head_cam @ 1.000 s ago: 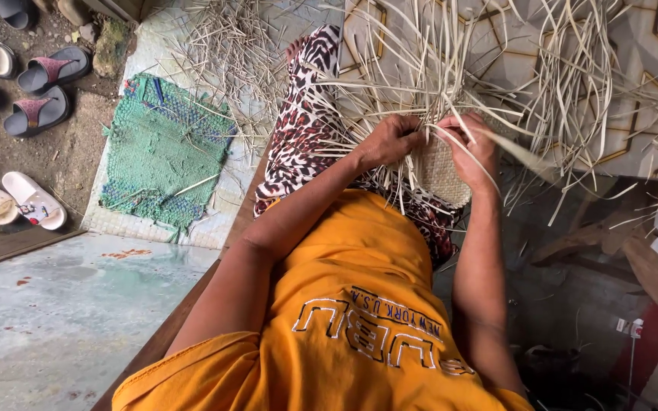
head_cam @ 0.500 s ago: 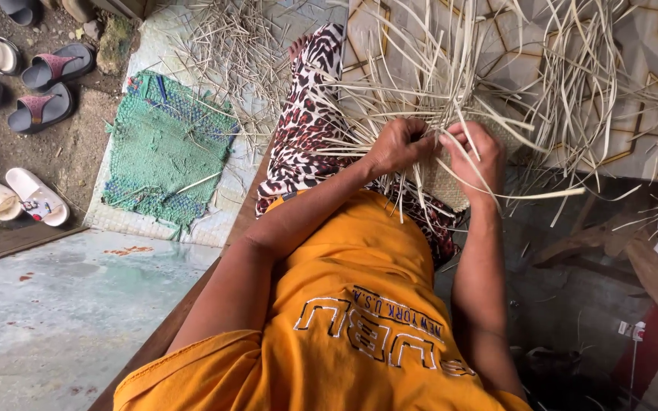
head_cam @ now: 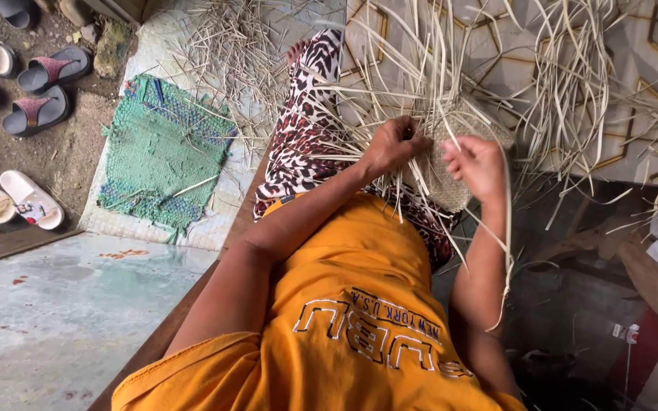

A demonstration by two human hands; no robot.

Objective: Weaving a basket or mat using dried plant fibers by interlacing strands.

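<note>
A half-woven straw mat piece (head_cam: 451, 186) rests on my lap, with many long pale strips (head_cam: 428, 68) fanning out from it over the tiled floor. My left hand (head_cam: 392, 144) is closed on a bunch of strips at the woven edge. My right hand (head_cam: 475, 164) pinches one long strip (head_cam: 507, 251) that curves down past my forearm. The two hands are close together, a small gap between them. I wear an orange shirt and a leopard-print skirt (head_cam: 306, 129).
A green woven mat (head_cam: 165, 156) lies on the ground at left, beside loose straw (head_cam: 230, 53). Several sandals (head_cam: 28, 91) sit on the dirt at far left. A wooden edge (head_cam: 184, 312) borders a painted concrete floor (head_cam: 55, 320).
Both hands have shifted slightly up and right on the weave. My right hand has pulled a strip out, which now hangs down along my forearm.
</note>
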